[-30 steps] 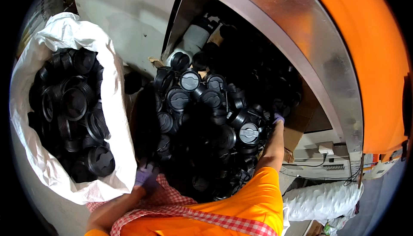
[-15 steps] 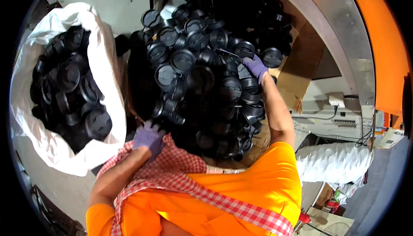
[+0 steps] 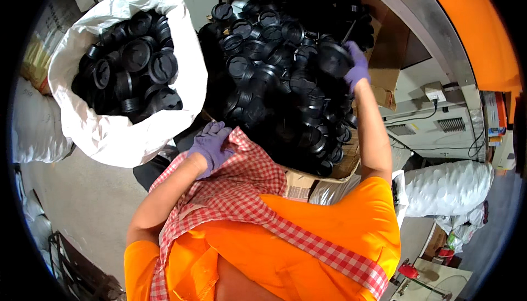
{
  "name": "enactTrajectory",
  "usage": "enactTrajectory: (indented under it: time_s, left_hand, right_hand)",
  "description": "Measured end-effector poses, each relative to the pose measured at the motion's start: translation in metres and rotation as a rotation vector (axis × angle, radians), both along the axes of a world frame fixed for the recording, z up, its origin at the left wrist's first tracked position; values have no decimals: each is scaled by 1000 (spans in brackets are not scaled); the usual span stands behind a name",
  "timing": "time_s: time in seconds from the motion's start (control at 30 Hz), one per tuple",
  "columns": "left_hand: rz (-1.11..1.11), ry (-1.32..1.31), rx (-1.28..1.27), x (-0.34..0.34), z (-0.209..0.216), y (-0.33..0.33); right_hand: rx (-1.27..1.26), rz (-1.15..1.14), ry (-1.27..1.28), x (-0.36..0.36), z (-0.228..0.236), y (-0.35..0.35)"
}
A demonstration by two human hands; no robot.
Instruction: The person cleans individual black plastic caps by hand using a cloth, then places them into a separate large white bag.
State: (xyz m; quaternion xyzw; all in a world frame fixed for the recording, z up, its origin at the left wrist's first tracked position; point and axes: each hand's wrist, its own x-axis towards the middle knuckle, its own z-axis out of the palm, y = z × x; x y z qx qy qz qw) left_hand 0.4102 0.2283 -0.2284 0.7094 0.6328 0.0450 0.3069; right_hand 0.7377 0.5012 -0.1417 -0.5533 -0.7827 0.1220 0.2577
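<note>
My right hand (image 3: pixel 358 68), in a purple glove, grips a black round plastic cap (image 3: pixel 334 59) at its right side. A thin black stem sticks up beside the cap. Under it spreads a heap of similar black threaded caps (image 3: pixel 269 73) in a large cardboard box (image 3: pixel 299 187). My left hand (image 3: pixel 211 147), also gloved in purple, lies over the red-and-white checked apron (image 3: pixel 241 164) at the near left of the heap. Its fingers are somewhat bent and apart, with nothing visible in them.
A white woven sack (image 3: pixel 189 81) holding more black caps stands to the left. A grey curved machine frame (image 3: pixel 439 32) with an orange panel (image 3: pixel 477 32) arches at the right. Beyond my right elbow lies a filled white bag (image 3: pixel 447 188). A cable hangs from a white box (image 3: pixel 435 91).
My right hand has lifted a cap off the heap, up and to the right. My left hand stays by the apron. The whole view has shifted, bringing the sack further into it.
</note>
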Motion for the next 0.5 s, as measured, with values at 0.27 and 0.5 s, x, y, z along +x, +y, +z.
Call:
enactTrajectory:
  time_s: [0.27,0.5]
  left_hand:
    - [514,-1522,-171,3,81,-18]
    - [119,-1294,96,-20,107,-54]
  right_hand:
    - [322,169,-294,-94,73,-111]
    - [167,543,-359,-158,27,-232]
